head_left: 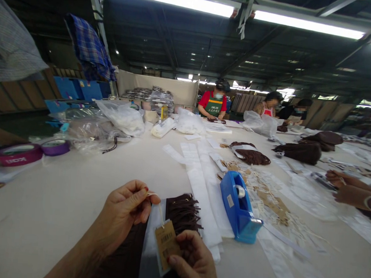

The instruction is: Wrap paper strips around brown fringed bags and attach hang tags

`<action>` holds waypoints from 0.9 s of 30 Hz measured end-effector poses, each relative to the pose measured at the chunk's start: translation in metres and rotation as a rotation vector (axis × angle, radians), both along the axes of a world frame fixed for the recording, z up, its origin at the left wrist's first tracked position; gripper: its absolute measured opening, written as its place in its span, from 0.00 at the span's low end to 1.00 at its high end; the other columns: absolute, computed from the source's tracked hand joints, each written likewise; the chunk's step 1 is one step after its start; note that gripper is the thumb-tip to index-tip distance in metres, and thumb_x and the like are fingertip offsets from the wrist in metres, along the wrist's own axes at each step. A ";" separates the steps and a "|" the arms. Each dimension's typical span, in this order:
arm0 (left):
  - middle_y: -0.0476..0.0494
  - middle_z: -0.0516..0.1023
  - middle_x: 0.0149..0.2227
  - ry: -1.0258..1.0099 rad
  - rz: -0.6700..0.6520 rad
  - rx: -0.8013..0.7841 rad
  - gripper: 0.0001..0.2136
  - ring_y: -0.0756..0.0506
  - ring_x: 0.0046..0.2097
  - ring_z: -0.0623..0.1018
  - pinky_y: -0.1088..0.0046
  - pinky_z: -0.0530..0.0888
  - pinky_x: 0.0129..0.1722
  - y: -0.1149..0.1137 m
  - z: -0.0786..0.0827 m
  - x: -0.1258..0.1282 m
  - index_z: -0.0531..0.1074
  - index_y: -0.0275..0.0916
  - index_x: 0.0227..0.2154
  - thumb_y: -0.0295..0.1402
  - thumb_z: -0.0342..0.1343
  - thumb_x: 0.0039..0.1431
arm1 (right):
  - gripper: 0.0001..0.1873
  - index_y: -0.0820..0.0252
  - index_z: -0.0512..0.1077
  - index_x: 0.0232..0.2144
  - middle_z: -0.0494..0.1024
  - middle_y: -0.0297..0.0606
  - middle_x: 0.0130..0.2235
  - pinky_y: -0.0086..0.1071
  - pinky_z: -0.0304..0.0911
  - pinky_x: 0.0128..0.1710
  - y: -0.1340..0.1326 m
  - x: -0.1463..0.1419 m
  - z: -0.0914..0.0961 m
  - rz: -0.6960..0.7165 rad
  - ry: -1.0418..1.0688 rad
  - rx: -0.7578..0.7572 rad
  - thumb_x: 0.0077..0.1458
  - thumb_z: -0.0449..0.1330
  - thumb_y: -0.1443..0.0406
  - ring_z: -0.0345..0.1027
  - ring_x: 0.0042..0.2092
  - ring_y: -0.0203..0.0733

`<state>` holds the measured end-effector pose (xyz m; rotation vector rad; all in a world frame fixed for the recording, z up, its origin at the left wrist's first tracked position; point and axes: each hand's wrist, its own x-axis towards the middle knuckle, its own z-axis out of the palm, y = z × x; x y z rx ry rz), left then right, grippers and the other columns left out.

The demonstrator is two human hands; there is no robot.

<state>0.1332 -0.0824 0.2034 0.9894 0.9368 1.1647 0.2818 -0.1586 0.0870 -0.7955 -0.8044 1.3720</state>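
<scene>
Fingers (180, 263) of the right hand (194, 260) are curled shut around the lower edge of a brown paper tag (166, 241), thumb pressed on its face. Thumb and forefinger of the left hand (123, 212) are pinched closed on the thin pale string (158, 203) that rises from the tag's top. The tag sits between the two hands at the near edge of the table (62, 199). Its long axis runs roughly away from the camera, the string end pointing up and slightly left towards the left hand. It is a small tan card with dark print, too blurred to read, seemingly inside a clear sleeve.

Under both hands lies a dark brown fringed garment (182, 214), its tassels spread towards the far side. Just right of it run long white paper strips (201, 189), and beside those stands a blue tape dispenser (239, 209), its cutter end pointing to the near right. Loose tan tags (271, 200) litter the table beyond it. At the right edge another person's hands (349, 189) rest on the table. Farther out are more brown garments (252, 156), clear plastic bags (121, 117) and purple tape rolls (54, 146) at left. At the far end, three co-workers (214, 103) stand at work.
</scene>
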 end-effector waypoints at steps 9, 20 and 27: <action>0.43 0.77 0.24 -0.022 0.005 -0.004 0.17 0.55 0.15 0.65 0.82 0.57 0.16 0.000 -0.002 -0.001 0.65 0.35 0.24 0.39 0.67 0.39 | 0.20 0.59 0.67 0.33 0.75 0.35 0.31 0.28 0.61 0.29 0.000 0.002 -0.001 0.090 -0.080 0.012 0.40 0.68 0.56 0.68 0.30 0.36; 0.43 0.77 0.25 0.021 -0.008 0.007 0.16 0.55 0.15 0.65 0.81 0.56 0.16 0.000 -0.005 -0.006 0.63 0.37 0.24 0.40 0.64 0.41 | 0.18 0.57 0.65 0.30 0.69 0.32 0.27 0.27 0.57 0.27 0.002 0.005 -0.010 0.017 -0.350 -0.014 0.44 0.64 0.53 0.62 0.27 0.35; 0.52 0.69 0.17 0.548 -0.297 0.247 0.09 0.54 0.17 0.63 0.80 0.57 0.18 -0.006 0.006 -0.014 0.67 0.38 0.23 0.38 0.53 0.51 | 0.14 0.56 0.70 0.41 0.73 0.42 0.41 0.32 0.63 0.37 0.015 0.005 0.045 -0.136 -0.688 0.223 0.50 0.60 0.62 0.67 0.37 0.41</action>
